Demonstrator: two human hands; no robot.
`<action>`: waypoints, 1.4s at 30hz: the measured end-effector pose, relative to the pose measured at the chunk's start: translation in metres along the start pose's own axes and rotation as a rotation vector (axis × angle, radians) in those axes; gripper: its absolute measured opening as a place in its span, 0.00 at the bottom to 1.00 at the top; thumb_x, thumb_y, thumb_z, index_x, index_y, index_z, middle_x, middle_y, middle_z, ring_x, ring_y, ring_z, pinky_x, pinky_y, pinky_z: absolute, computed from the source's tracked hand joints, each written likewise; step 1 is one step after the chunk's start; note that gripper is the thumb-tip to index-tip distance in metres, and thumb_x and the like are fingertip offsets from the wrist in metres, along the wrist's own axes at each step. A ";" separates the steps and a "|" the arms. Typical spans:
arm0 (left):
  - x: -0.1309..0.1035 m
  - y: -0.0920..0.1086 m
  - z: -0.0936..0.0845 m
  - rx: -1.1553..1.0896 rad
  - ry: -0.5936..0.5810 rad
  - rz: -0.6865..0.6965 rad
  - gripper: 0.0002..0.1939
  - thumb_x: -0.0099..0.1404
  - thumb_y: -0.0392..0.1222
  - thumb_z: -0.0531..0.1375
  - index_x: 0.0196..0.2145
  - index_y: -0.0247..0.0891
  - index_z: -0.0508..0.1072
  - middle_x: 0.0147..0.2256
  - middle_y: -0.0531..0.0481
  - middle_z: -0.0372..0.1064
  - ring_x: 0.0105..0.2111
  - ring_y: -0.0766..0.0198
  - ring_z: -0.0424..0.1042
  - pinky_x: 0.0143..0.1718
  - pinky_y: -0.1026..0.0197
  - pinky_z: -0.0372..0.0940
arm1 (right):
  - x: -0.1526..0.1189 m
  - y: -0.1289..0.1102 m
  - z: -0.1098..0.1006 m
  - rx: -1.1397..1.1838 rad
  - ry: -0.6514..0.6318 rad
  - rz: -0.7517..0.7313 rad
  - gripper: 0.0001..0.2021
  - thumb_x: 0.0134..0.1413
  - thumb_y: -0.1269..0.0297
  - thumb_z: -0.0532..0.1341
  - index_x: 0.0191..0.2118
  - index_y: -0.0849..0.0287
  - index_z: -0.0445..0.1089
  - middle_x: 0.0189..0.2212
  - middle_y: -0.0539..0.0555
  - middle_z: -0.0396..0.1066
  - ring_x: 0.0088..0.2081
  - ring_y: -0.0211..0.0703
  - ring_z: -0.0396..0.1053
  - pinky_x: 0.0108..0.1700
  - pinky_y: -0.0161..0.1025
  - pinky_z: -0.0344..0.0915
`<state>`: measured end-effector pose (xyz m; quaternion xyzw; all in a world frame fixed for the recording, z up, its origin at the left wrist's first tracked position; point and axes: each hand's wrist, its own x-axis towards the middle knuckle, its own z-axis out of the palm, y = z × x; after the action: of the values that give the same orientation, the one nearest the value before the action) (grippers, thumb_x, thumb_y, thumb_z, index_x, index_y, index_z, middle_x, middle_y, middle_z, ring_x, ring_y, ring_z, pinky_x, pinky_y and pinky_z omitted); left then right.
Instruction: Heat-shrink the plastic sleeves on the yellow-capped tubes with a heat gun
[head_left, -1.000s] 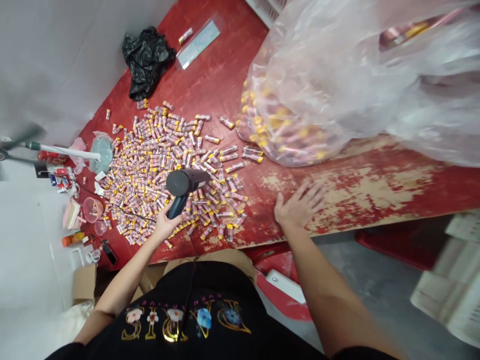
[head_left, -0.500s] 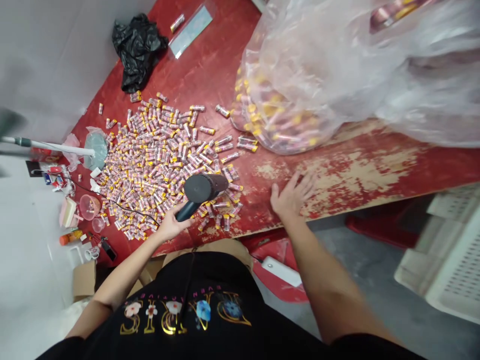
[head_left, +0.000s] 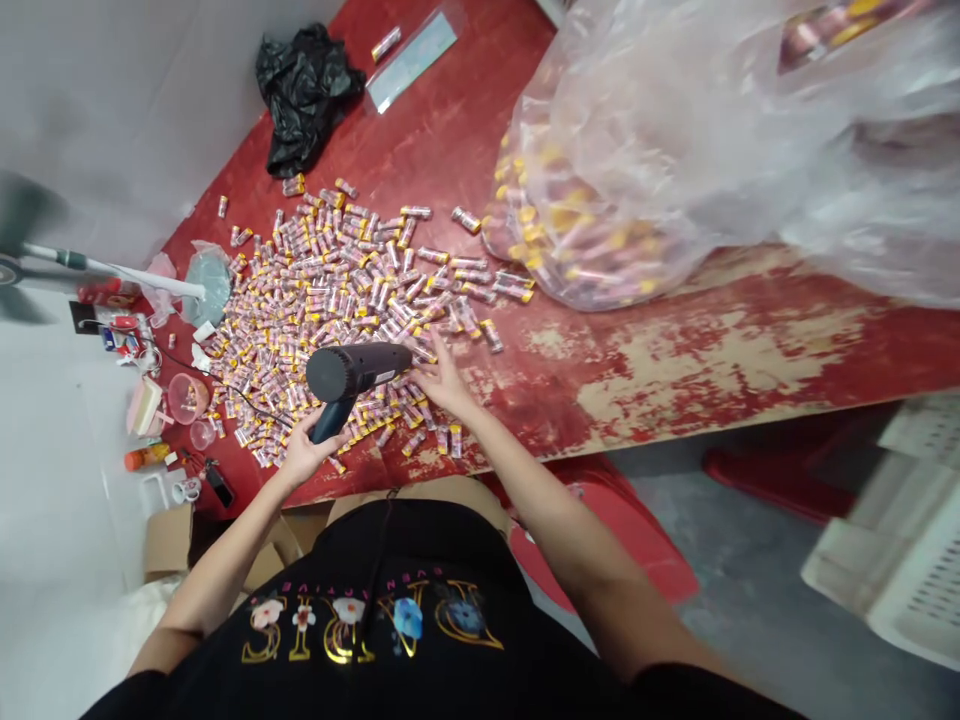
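Note:
My left hand point(head_left: 310, 452) is closed round the handle of a black hair dryer point(head_left: 367, 368), whose narrow end points right. Below and around the dryer spreads a large heap of small tubes point(head_left: 300, 270), pinkish with yellow ends. At the heap's right edge, beside the dryer's narrow end, my right hand point(head_left: 448, 388) is open with its fingers apart. Its fingertips are among the nearest tubes; whether they press on any of them I cannot tell.
A big clear plastic bag point(head_left: 600, 200) with more tubes lies at the right on the red table point(head_left: 555, 390). A black bag point(head_left: 304, 95) sits at the back. A fan point(head_left: 112, 275) and a pink cup point(head_left: 187, 398) stand left. White crates point(head_left: 900, 540) are lower right.
My right hand has moved left from the bare tabletop to the edge of the heap. The hair dryer has shifted left in my left hand, and tubes at the right edge lie closer to the heap.

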<state>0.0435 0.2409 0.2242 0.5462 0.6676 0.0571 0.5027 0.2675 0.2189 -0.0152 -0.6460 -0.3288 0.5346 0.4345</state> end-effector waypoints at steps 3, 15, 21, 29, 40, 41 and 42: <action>-0.011 -0.010 -0.005 -0.022 -0.005 -0.043 0.31 0.50 0.54 0.73 0.47 0.31 0.77 0.30 0.51 0.73 0.24 0.67 0.68 0.28 0.63 0.66 | -0.046 0.008 -0.011 -0.327 -0.015 0.224 0.36 0.56 0.62 0.62 0.69 0.56 0.55 0.61 0.66 0.59 0.58 0.58 0.67 0.59 0.52 0.66; 0.005 -0.017 0.003 -0.105 0.101 -0.046 0.34 0.46 0.52 0.74 0.48 0.31 0.78 0.26 0.55 0.70 0.21 0.69 0.65 0.24 0.66 0.62 | -0.047 0.014 0.005 -0.437 0.075 0.099 0.39 0.59 0.56 0.59 0.70 0.66 0.44 0.63 0.73 0.55 0.65 0.62 0.58 0.64 0.57 0.60; 0.029 0.019 0.020 -0.126 -0.051 0.096 0.34 0.48 0.52 0.75 0.50 0.31 0.79 0.30 0.50 0.75 0.28 0.64 0.71 0.32 0.63 0.67 | -0.006 0.045 -0.089 -0.528 0.526 -0.031 0.30 0.64 0.60 0.49 0.68 0.70 0.54 0.66 0.76 0.53 0.68 0.67 0.51 0.67 0.69 0.49; 0.086 0.070 0.068 -0.130 -0.099 0.306 0.33 0.53 0.42 0.71 0.57 0.33 0.77 0.49 0.43 0.78 0.46 0.53 0.77 0.50 0.57 0.70 | 0.033 0.084 -0.137 -0.610 0.714 0.016 0.29 0.66 0.59 0.48 0.67 0.71 0.59 0.69 0.77 0.49 0.72 0.70 0.46 0.69 0.69 0.45; 0.099 0.077 0.083 -0.099 -0.207 0.171 0.33 0.52 0.38 0.72 0.57 0.32 0.77 0.45 0.46 0.80 0.42 0.57 0.78 0.46 0.59 0.71 | 0.032 0.105 -0.127 -0.694 0.729 -0.066 0.33 0.68 0.58 0.48 0.72 0.73 0.48 0.71 0.76 0.48 0.71 0.68 0.50 0.67 0.74 0.48; 0.098 0.076 0.082 -0.095 -0.265 0.158 0.33 0.52 0.38 0.72 0.56 0.33 0.77 0.44 0.46 0.80 0.41 0.57 0.78 0.45 0.59 0.72 | 0.032 0.104 -0.127 -0.685 0.733 -0.066 0.33 0.68 0.58 0.47 0.72 0.74 0.48 0.70 0.77 0.48 0.70 0.69 0.51 0.67 0.75 0.48; 0.099 0.075 0.080 -0.092 -0.305 0.154 0.32 0.52 0.39 0.72 0.55 0.33 0.78 0.43 0.46 0.80 0.39 0.58 0.78 0.43 0.60 0.72 | 0.032 0.103 -0.128 -0.673 0.737 -0.064 0.33 0.68 0.57 0.47 0.71 0.75 0.49 0.70 0.78 0.50 0.70 0.69 0.51 0.67 0.75 0.49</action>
<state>0.1633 0.3109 0.1717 0.5743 0.5365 0.0423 0.6169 0.3948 0.1788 -0.1160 -0.8859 -0.3274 0.1212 0.3055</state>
